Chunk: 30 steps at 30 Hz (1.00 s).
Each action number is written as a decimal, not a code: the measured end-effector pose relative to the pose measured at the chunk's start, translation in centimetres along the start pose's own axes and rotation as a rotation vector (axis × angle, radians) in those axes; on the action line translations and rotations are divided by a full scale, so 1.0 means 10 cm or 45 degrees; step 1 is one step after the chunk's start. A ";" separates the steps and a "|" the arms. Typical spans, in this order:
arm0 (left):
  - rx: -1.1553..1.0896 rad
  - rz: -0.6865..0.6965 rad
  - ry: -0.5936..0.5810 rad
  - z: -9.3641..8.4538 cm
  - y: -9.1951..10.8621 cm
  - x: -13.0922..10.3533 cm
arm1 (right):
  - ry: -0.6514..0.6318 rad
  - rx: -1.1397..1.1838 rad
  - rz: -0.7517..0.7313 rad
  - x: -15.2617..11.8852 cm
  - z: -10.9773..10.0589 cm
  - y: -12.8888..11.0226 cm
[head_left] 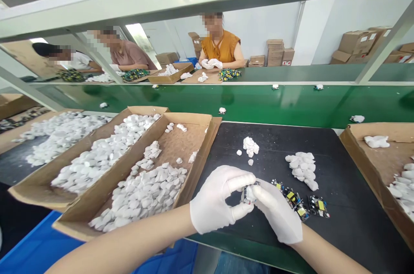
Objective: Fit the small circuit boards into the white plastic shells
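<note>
Small circuit board pinched between two gloved hands

The left hand (223,198) curls thumb and fingers around the board (245,195); the right hand (278,209) closes on it from the other side, above the black mat (359,179). It looks light and rigid, its parts fragile, the white lump (250,194) on it probably soft; gripping by the board's edges seems safest.

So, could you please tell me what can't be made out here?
All in the head view:
Small component-covered board: mostly hidden by the white-gloved left hand and white-gloved right hand.
Brown cardboard box at right: cut off by the right edge.
Blue plastic bin: cut off by the bottom edge, partly behind the left forearm.
Far heap of green-and-yellow parts: too small to count.
</note>
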State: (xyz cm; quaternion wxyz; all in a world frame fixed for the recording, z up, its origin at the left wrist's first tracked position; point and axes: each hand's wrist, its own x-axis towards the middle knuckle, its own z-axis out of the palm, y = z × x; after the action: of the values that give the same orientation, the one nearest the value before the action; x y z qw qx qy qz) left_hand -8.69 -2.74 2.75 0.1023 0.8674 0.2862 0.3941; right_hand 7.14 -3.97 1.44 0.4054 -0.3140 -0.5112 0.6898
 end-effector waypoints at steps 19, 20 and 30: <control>-0.240 -0.081 0.041 0.02 0.01 -0.03 | -0.039 0.262 -0.003 -0.01 0.02 0.10; -0.270 -0.092 0.041 0.02 0.01 -0.04 | -0.056 0.300 0.008 -0.01 0.01 0.10; -0.297 -0.165 0.013 0.00 -0.04 -0.09 | -0.053 0.061 0.077 -0.02 -0.04 0.06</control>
State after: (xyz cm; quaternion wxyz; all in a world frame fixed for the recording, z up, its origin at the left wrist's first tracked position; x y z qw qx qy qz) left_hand -9.33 -2.97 2.02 0.2264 0.8272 0.2945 0.4216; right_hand 7.44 -4.04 0.76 0.3812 -0.3050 -0.4931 0.7200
